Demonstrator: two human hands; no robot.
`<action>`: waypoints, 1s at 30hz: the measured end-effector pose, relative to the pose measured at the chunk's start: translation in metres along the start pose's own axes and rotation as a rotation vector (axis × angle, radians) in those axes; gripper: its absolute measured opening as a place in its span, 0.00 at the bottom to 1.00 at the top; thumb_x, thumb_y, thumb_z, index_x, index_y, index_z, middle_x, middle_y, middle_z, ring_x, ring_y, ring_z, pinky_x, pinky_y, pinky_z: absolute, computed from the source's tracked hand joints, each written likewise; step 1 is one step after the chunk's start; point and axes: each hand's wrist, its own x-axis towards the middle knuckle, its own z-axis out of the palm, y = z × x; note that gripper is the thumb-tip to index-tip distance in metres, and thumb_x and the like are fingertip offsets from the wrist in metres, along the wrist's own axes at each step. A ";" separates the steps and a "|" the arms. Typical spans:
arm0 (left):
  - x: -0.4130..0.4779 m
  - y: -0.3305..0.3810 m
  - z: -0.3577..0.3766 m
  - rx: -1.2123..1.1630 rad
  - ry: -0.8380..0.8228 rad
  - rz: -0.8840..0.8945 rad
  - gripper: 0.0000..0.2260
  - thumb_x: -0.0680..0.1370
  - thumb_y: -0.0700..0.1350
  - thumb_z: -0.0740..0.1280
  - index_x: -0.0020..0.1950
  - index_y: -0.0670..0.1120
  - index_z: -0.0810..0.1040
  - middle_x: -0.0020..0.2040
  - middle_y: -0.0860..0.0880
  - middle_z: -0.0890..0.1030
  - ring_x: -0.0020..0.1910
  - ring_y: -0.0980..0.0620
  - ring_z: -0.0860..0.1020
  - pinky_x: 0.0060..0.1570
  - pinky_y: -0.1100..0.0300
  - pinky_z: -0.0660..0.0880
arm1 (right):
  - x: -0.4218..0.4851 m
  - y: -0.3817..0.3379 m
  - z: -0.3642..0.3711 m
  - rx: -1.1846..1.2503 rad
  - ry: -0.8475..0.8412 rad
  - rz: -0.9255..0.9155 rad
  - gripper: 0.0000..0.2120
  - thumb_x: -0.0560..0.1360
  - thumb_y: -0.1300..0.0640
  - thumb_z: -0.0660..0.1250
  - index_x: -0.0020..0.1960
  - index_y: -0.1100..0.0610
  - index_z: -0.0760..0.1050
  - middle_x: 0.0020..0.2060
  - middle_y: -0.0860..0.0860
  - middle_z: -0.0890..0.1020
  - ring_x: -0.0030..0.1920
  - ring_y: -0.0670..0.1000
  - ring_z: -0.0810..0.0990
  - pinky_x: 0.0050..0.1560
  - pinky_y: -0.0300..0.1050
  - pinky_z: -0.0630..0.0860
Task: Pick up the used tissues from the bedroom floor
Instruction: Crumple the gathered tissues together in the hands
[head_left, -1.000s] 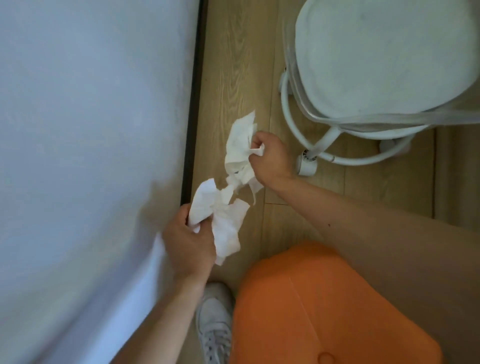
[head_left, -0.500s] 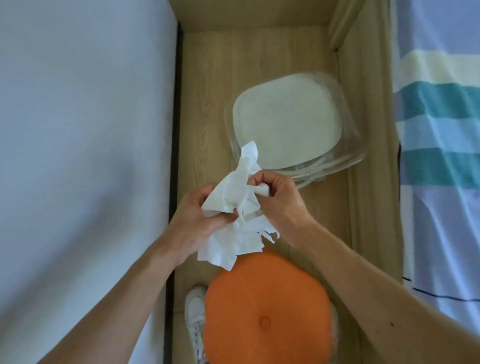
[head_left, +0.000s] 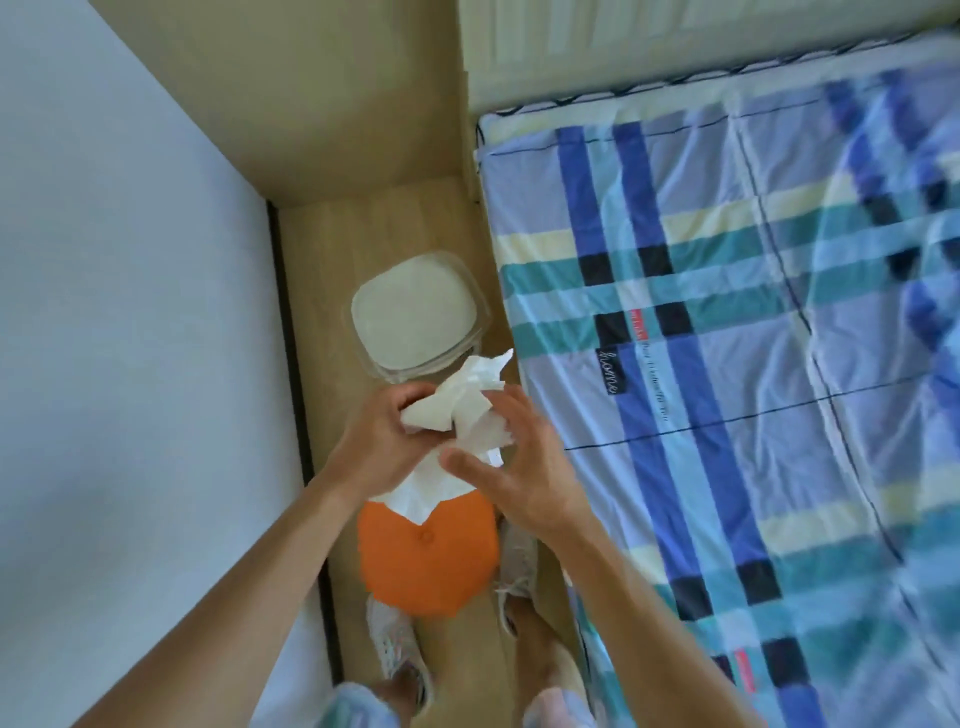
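A bunch of crumpled white tissues (head_left: 462, 415) is held between both hands at chest height, above the wooden floor. My left hand (head_left: 379, 441) grips the bunch from the left, fingers closed around it. On the right side of the bunch my right hand (head_left: 514, 462) has its fingers spread and touches the tissues. A loose flap of tissue hangs down under the hands, over the orange stool.
A round orange stool (head_left: 428, 561) stands on the narrow strip of wood floor (head_left: 317, 270) between the white wall (head_left: 130, 312) and the bed with a plaid sheet (head_left: 727, 389). A clear chair with a white seat pad (head_left: 415, 312) stands further ahead. My two shoes flank the stool.
I have stood up, so the floor, stool and chair look smaller and the bed has come into view. Both hands have come together, gathering the tissues into one bunch; the right hand's fingers have spread.
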 end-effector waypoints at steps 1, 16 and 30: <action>-0.012 0.027 0.006 0.005 -0.012 0.028 0.12 0.69 0.50 0.77 0.51 0.56 0.84 0.44 0.57 0.87 0.42 0.58 0.85 0.36 0.68 0.79 | -0.021 -0.016 -0.015 -0.062 0.034 -0.030 0.27 0.68 0.43 0.76 0.63 0.49 0.74 0.56 0.44 0.75 0.53 0.44 0.78 0.47 0.34 0.75; -0.239 0.193 0.238 0.319 -0.767 0.323 0.14 0.66 0.44 0.79 0.49 0.50 0.80 0.44 0.51 0.86 0.44 0.53 0.84 0.41 0.55 0.81 | -0.399 -0.027 -0.062 0.108 1.135 0.316 0.18 0.69 0.61 0.74 0.55 0.47 0.73 0.46 0.43 0.82 0.45 0.43 0.83 0.42 0.34 0.77; -0.461 0.100 0.470 0.901 -1.533 0.608 0.26 0.71 0.58 0.76 0.65 0.52 0.75 0.64 0.54 0.78 0.63 0.56 0.75 0.61 0.62 0.68 | -0.698 0.143 0.082 0.707 1.898 0.989 0.22 0.68 0.57 0.77 0.60 0.49 0.75 0.42 0.42 0.80 0.44 0.48 0.81 0.43 0.40 0.79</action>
